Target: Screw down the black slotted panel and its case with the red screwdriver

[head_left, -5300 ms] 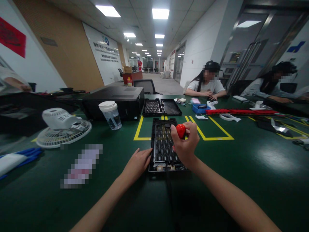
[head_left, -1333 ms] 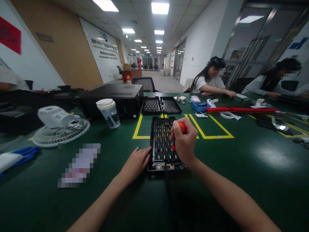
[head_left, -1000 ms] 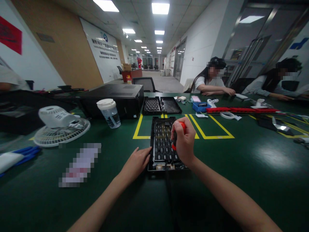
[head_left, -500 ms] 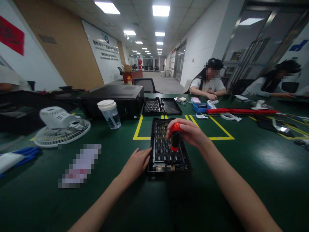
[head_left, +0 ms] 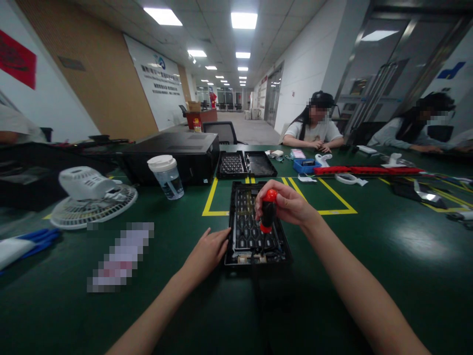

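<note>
A shallow black plastic case (head_left: 231, 246) lies on the green table in front of me, with a dark tray of rounded cells (head_left: 247, 231) inside it. My right hand (head_left: 290, 201) is closed around a screwdriver (head_left: 269, 212) with a red-and-black handle. The screwdriver stands nearly upright over the right part of the case, its shaft pointing down toward the near end; I cannot make out what its tip touches. Against the case's left wall rests my left hand (head_left: 211, 248), fingers stretched and thumb apart.
Behind the case sits a second opened black case (head_left: 260, 163). To the left stand a lidded bottle (head_left: 167, 177), a white fan (head_left: 92, 197) and a large black box (head_left: 173, 153). A blue tray (head_left: 306, 165) lies back right. Two people sit across on the right.
My right hand has shifted its grip on the screwdriver handle, the thumb now lying against it. My left hand stays at the case wall, and the view has moved slightly.
</note>
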`<state>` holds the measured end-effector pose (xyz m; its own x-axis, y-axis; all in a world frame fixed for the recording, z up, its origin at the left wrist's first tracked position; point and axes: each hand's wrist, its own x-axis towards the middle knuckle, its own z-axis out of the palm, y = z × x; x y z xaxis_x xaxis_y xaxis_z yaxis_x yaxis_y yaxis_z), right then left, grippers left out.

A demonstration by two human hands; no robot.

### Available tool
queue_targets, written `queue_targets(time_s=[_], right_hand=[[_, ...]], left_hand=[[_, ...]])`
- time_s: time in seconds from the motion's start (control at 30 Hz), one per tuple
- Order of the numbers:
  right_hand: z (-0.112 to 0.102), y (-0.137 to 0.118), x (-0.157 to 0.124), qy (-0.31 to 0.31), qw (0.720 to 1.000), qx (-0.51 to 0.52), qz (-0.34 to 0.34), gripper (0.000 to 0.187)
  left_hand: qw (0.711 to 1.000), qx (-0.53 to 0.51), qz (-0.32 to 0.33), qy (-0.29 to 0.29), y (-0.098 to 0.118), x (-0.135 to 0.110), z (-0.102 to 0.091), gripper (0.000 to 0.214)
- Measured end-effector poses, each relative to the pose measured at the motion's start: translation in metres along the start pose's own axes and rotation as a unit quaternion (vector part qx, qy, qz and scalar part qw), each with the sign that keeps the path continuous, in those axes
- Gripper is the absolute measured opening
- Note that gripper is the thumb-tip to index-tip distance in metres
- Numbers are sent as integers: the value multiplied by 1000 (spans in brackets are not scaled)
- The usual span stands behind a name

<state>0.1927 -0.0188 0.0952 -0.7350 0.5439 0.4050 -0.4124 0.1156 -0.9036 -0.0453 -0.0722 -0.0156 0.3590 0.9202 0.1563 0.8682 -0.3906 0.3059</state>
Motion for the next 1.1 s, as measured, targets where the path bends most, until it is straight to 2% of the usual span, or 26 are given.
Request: queue_targets(time_s=[0.63,1.1], right_hand=[[6,-10,-1,-17,999,-45,11,25],[10,-12,-3,1,996,-86,17,26]], left_hand=[[1000,2,2,-2,2,-1,-2,42],[1000,2,-2,-2,2,-1,-2,42]])
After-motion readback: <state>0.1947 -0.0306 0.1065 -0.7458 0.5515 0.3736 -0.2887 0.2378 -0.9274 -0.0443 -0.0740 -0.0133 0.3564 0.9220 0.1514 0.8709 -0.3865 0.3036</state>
